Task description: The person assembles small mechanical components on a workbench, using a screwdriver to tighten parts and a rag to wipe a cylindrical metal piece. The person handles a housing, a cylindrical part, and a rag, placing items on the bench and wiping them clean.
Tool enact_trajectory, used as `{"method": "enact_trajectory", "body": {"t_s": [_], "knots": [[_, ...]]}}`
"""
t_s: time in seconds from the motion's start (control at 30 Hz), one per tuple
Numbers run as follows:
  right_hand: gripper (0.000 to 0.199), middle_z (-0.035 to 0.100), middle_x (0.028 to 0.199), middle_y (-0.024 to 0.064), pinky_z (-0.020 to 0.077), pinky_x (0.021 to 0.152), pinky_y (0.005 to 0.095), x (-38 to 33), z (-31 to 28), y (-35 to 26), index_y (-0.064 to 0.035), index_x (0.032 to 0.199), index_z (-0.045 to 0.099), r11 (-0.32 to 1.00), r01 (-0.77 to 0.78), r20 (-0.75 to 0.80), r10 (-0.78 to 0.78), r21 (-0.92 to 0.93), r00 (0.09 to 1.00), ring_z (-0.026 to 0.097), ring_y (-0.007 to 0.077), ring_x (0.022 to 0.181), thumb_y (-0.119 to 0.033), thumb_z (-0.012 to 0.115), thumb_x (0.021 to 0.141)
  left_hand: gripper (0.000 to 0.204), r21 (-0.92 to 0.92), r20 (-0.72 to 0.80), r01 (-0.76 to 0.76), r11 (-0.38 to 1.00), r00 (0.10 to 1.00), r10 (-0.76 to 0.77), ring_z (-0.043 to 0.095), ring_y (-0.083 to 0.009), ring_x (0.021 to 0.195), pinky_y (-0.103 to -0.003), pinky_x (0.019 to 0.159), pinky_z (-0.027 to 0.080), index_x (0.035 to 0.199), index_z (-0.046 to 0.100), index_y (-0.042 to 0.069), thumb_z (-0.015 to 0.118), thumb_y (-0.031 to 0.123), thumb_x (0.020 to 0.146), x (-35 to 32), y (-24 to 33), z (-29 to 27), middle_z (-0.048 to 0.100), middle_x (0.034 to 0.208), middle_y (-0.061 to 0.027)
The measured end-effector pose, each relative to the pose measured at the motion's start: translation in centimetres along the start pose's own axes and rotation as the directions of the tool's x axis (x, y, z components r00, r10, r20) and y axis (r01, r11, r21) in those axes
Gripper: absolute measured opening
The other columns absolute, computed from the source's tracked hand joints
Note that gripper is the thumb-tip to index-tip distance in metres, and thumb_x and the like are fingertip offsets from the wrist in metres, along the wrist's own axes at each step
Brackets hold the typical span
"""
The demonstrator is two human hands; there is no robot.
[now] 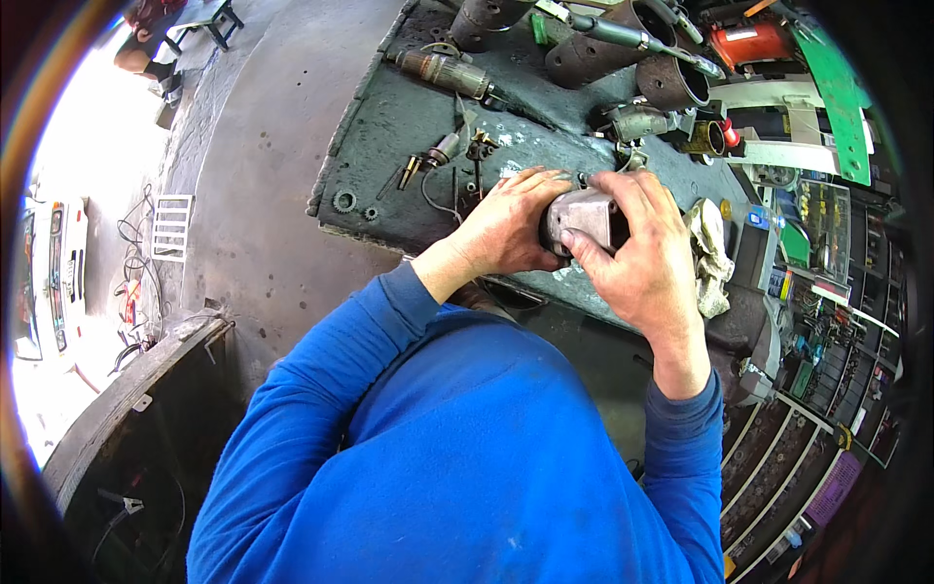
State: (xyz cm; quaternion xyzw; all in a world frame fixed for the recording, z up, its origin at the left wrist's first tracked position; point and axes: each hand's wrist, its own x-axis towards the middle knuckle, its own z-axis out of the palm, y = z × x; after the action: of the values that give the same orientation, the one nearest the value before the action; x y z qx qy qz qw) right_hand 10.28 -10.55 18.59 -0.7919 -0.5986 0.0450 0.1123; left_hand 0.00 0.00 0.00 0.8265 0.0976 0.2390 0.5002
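Together, left fingers point(537, 182), right fingers point(637, 200), half-curled, grasping a grey metal housing point(584, 212); workbench point(375, 131) beneath

On my screen, the left hand point(511, 226) and the right hand point(644, 255) hide sides of the grey metal housing point(586, 212); beyond the grip, the upper edge cuts a dark cylinder point(479, 25); rightward of the grip, the shelf items point(773, 457) are too small for me
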Motion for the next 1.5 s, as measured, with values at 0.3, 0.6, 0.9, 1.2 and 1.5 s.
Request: {"method": "enact_trajectory", "body": {"t_s": [0.3, 0.6, 0.9, 1.2, 1.5], "knots": [[0.045, 0.062, 0.112, 0.0142, 0.0497, 0.094, 0.0476, 0.1, 0.0, 1.3, -0.0063, 0.116, 0.067, 0.991, 0.018, 0.028, -0.022, 0.131, 0.999, 0.059, 0.0375, 0.105, -0.012, 0.086, 0.076, 0.099, 0.063, 0.006, 0.065, 0.996, 0.998, -0.066, 0.044, -0.0404, 0.152, -0.065, 0.123, 0.036, 0.15, 0.054, 0.011, 0.093, 0.035, 0.062, -0.1, 0.5, 0.4, 0.053, 0.159, -0.0146], [0.054, 0.059, 0.113, 0.018, 0.0492, 0.092, 0.0506, 0.4, 0.1, 0.6, -0.0067, 0.131, 0.065, 0.999, 0.033, 0.026, -0.033, 0.004, 0.999, 0.056, 0.0403, 0.104, -0.016, 0.08, 0.081, 0.101, 0.082, -0.052, 0.091, 0.992, 0.995, -0.087, 0.044, -0.04, 0.151, -0.063, 0.124, 0.034, 0.149, 0.055, 0.01, 0.094, 0.037, 0.061, -0.4, 0.8, 0.9, 0.056, 0.156, -0.0145], [0.057, 0.06, 0.113, 0.0184, 0.0486, 0.094, 0.0498, -0.2, 0.4, 0.5, -0.005, 0.137, 0.064, 0.999, 0.029, -0.044, -0.027, 0.046, 0.999, 0.057, 0.0407, 0.104, -0.014, 0.078, 0.082, 0.107, 0.137, 0.013, 0.115, 0.984, 0.993, -0.118, 0.04, -0.0404, 0.154, -0.067, 0.125, 0.03, 0.153, 0.05, 0.012, 0.094, 0.041, 0.061, -0.2, 2.0, 0.3, 0.052, 0.159, -0.0139], [0.079, 0.059, 0.136, 0.0222, 0.0478, 0.103, 0.0501, 2.0, -4.4, 0.3, -0.0091, 0.153, 0.056, 0.98, 0.163, -0.171, -0.181, -0.118, 0.968, 0.057, 0.0414, 0.124, -0.059, 0.073, 0.094, 0.095, -0.203, 0.031, 0.137, 0.969, 0.991, -0.134, 0.043, -0.041, 0.154, -0.063, 0.127, 0.028, 0.152, 0.054, 0.01, 0.091, 0.033, 0.068, 0.8, 1.7, -0.1, 0.058, 0.154, -0.0158], [0.05, 0.064, 0.14, 0.0189, 0.0504, 0.108, 0.0471, 3.7, 1.7, 3.3, -0.0071, 0.147, 0.06, 0.908, 0.261, -0.335, -0.147, 0.327, 0.931, 0.062, 0.0376, 0.126, -0.038, 0.061, 0.107, 0.083, -0.541, 0.207, 0.351, 0.764, 0.936, -0.284, 0.057, -0.027, 0.137, -0.044, 0.117, 0.047, 0.147, 0.055, 0.006, 0.092, 0.024, 0.075, 0.7, 3.1, -0.1, 0.067, 0.14, -0.0101]]}}
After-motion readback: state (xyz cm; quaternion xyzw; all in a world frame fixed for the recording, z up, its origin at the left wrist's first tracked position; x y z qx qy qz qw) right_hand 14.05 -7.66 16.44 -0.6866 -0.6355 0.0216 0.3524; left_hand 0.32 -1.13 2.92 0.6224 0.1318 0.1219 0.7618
